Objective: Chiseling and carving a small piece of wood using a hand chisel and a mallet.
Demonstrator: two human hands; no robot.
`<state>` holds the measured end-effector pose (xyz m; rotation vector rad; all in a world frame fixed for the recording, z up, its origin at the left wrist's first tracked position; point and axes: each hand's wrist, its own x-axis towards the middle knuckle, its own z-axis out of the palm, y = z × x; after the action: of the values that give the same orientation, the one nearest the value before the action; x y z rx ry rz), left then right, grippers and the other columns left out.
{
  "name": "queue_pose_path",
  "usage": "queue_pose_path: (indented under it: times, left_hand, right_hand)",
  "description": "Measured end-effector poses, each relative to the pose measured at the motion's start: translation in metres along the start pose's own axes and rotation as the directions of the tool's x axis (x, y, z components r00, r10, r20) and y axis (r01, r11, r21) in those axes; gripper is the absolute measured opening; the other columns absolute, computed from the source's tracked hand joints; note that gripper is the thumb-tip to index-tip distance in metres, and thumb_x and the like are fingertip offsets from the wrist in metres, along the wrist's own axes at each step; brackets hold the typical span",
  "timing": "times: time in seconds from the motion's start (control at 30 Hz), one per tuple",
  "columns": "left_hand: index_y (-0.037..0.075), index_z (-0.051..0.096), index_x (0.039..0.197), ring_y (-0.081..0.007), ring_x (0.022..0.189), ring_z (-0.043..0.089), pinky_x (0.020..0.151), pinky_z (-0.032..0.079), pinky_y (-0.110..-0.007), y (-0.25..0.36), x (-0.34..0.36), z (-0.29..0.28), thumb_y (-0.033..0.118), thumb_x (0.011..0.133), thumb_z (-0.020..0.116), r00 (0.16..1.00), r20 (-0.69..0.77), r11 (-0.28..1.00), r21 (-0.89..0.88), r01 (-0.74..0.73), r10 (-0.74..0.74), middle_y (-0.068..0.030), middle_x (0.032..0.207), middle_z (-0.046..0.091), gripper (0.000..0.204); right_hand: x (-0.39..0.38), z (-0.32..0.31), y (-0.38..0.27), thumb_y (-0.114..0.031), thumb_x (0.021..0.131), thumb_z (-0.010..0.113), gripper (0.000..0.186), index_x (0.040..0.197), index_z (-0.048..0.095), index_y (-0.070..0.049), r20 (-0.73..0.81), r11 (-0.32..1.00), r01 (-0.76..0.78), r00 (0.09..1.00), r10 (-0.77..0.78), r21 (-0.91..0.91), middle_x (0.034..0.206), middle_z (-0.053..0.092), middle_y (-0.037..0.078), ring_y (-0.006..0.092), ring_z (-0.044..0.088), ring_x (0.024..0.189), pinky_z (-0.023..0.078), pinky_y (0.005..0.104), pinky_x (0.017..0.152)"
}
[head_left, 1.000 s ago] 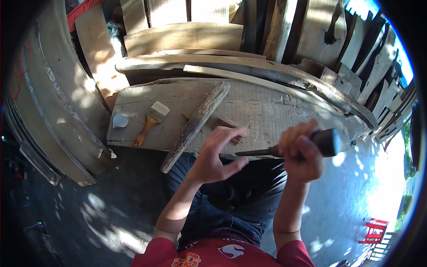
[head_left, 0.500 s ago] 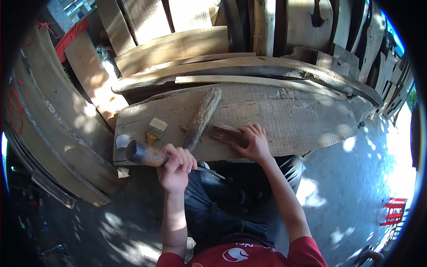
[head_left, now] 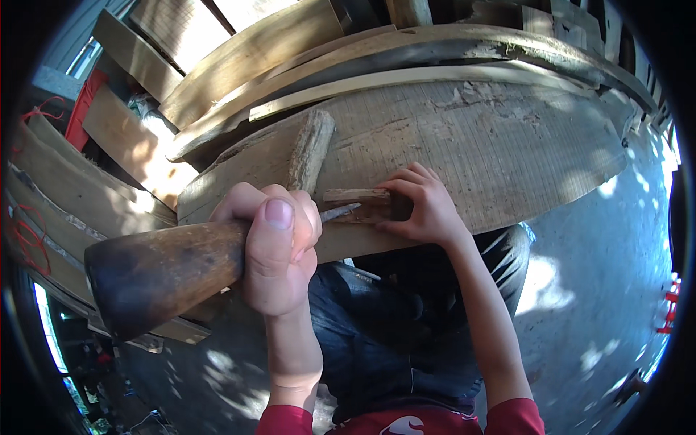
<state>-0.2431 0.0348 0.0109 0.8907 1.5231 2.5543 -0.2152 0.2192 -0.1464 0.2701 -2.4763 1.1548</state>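
My left hand (head_left: pixel 279 235) is wrapped round the thick, dark-ended wooden handle of a pointed tool (head_left: pixel 170 272). Its narrow metal tip sticks out on the right side of the fist, at the left part of a small wood block (head_left: pixel 355 196). Whether tip and wood touch, I cannot tell. The fingers and thumb of my right hand (head_left: pixel 424 203) grip the right end of this brown, split-looking block on the broad plank (head_left: pixel 500 159). Left of it, a rough bark-covered stick (head_left: pixel 312 145) lies on the plank, its near end hidden behind my left hand.
Long curved boards (head_left: pixel 435 43) line the plank's far side. More boards (head_left: pixel 72 174) stand at the left, with red cord (head_left: pixel 29 239) on them. A grey metal piece (head_left: pixel 355 270) shows over my lap. Concrete floor (head_left: pixel 573 268) lies at the right, with a red object (head_left: pixel 670 308) beyond.
My left hand has risen nearer the camera, and the tool's tip has come to the block. The brush on the plank is now hidden. The view has tilted downward.
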Motion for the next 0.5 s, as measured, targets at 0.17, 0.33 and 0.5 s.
queue_pose_path:
  times: [0.17,0.33,0.5]
  left_hand:
    - [0.006,0.046,0.071,-0.008,0.045,0.029,0.043,0.025,-0.026,-0.02,0.005,-0.003,0.006,0.083,0.056,0.984,0.172,0.999,0.018,0.042,-0.044,-0.0011,0.054,0.041,0.015]
    - [0.005,0.047,0.061,-0.0102,0.04,0.038,0.043,0.031,-0.021,-0.019,0.013,0.004,0.002,0.066,0.064,0.917,0.374,0.983,0.166,0.081,-0.139,-0.0013,0.051,0.047,0.018]
    - [0.007,0.048,0.068,-0.0053,0.042,0.032,0.041,0.026,-0.023,-0.044,0.051,0.019,0.006,0.084,0.058,0.903,0.216,0.902,0.315,0.295,-0.371,0.003,0.052,0.043,0.02]
  right_hand:
    - [-0.002,-0.001,0.003,-0.028,0.059,0.083,0.05,0.104,0.07,-0.009,-0.001,1.0,-0.017,1.0,0.017,0.015,0.102,0.065,0.005,0.0247,0.057,0.101,0.044,0.0367,0.088]
    - [-0.003,0.0,0.002,-0.026,0.058,0.083,0.051,0.105,0.07,-0.009,0.006,0.999,-0.027,1.0,0.026,0.028,0.101,0.064,0.004,0.0246,0.056,0.1,0.044,0.0366,0.087]
    - [-0.007,-0.002,0.003,-0.025,0.058,0.083,0.052,0.105,0.069,-0.008,0.013,0.999,-0.048,0.999,0.048,0.0,0.1,0.063,0.005,0.0246,0.056,0.099,0.044,0.0364,0.086]
